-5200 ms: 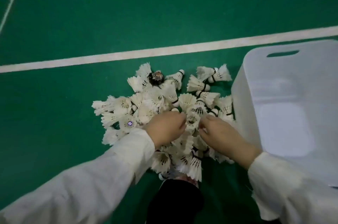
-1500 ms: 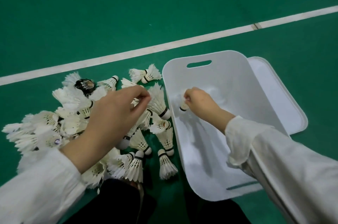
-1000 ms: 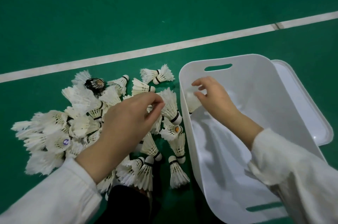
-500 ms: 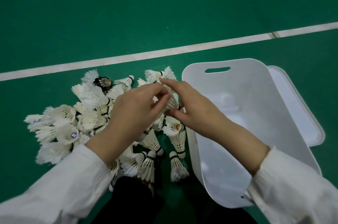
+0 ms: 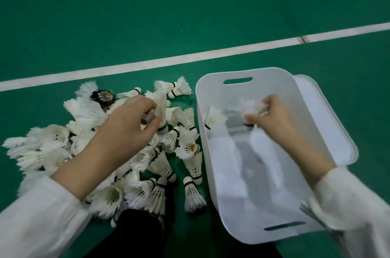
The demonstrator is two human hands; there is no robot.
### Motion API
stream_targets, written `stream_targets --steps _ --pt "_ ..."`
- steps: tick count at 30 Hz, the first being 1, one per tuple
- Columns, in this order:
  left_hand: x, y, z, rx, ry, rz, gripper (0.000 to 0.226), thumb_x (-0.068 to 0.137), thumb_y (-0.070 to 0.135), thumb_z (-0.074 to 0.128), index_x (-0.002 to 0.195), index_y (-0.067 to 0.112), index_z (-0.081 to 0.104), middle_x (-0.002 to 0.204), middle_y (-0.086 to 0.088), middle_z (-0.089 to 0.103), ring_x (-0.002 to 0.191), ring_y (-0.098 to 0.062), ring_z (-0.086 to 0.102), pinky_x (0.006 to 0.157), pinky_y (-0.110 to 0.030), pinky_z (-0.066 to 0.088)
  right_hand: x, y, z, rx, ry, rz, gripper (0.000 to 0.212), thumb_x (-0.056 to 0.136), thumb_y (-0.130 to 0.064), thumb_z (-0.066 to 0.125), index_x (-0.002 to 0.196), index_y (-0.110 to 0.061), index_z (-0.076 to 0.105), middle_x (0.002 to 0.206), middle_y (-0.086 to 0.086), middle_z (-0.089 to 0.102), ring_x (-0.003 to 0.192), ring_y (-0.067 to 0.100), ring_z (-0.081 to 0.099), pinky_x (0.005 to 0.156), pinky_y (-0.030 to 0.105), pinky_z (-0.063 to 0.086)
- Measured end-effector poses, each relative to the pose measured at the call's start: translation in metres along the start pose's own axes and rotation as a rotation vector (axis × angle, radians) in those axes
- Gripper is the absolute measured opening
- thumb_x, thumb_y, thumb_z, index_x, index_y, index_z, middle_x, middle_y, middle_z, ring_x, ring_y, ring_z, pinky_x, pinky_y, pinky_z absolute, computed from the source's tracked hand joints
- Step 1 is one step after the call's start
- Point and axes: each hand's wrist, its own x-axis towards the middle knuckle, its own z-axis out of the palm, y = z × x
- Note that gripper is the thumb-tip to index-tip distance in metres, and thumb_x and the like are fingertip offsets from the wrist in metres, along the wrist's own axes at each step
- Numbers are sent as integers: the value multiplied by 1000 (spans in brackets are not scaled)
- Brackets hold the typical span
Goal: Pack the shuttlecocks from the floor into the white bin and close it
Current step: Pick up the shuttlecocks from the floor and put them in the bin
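Though blurred, both hands (image 5: 126, 129) (image 5: 272, 119) grip shuttlecocks (image 5: 159, 106) (image 5: 252, 107) — indistinctly.

One wide-angle head-worn camera looks forward and steeply down, close over the green court floor (image 5: 190, 15). The left grip (image 5: 130, 124) and right grip (image 5: 272, 118) reach in from the bottom edge, the white plastic bin (image 5: 253, 205) under the right grip.

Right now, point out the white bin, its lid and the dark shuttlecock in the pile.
white bin (image 5: 238, 72): head view, far wall above slot.
lid (image 5: 334, 127): head view, flat face.
dark shuttlecock (image 5: 102, 97): head view, dark feathers.
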Motion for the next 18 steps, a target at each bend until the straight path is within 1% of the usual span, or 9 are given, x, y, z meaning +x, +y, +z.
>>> stream_targets --steps 1,2,5,8,10,12,13,15,18 --pt "-1 -2 5 28 -29 1 9 89 23 55 85 15 56 83 4 53 79 -15 53 67 -26 41 5 14 15 -40 -69 55 45 74 -17 73 105 -9 41 81 7 59 74 24 54 62 29 35" --pt "-1 -3 10 39 -49 4 8 89 23 54 85 17 56 84 6 52 79 -14 51 67 -26 40 9 26 30 -77 -123 96 46 76 -17 71 110 -5 41 86 8 58 79 24 54 65 27 34" --pt "-2 -4 21 24 -54 32 10 87 24 58 83 28 50 87 11 49 83 -9 46 70 -12 34 24 41 65 -98 -171 131 52 78 -18 68 119 -1 39 112 15 58 99 31 57 69 25 35" --pt "-3 -7 27 48 -36 73 7 85 24 62 83 24 55 86 10 49 84 -7 41 72 -11 33 42 36 84 -87 -144 97 52 78 -19 69 116 -1 39 111 19 58 98 33 57 68 28 36" --pt "-2 -10 30 53 -51 81 13 86 34 58 82 22 55 83 11 49 82 -6 41 71 -11 34 52 33 91 -82 -128 79 48 78 -16 68 114 -2 40 113 19 55 98 33 55 69 29 37" --pt "0 -12 32 46 -71 92 25 85 44 46 84 21 56 82 12 49 79 -7 43 70 -11 34 57 31 93 -73 -127 70 52 79 -13 66 121 -3 38 123 19 48 104 34 53 76 31 41" --pt "1 -12 33 39 -77 98 26 84 45 44 85 22 56 81 12 49 78 -7 44 71 -12 34 57 31 91 -74 -133 68 57 80 -14 66 127 -4 35 128 18 44 107 34 52 83 33 41" --pt "3 -12 34 29 -85 104 17 85 41 49 86 25 53 80 13 49 78 -6 44 70 -12 34 56 32 87 -68 -156 63 68 82 -14 66 137 -8 27 135 18 37 114 35 49 92 34 40" --pt "5 -11 34 23 -67 97 11 87 30 60 85 22 53 79 12 50 79 -6 42 70 -12 34 46 31 73 -106 -205 34 77 83 -9 62 145 -18 17 140 16 32 118 35 47 95 36 39"
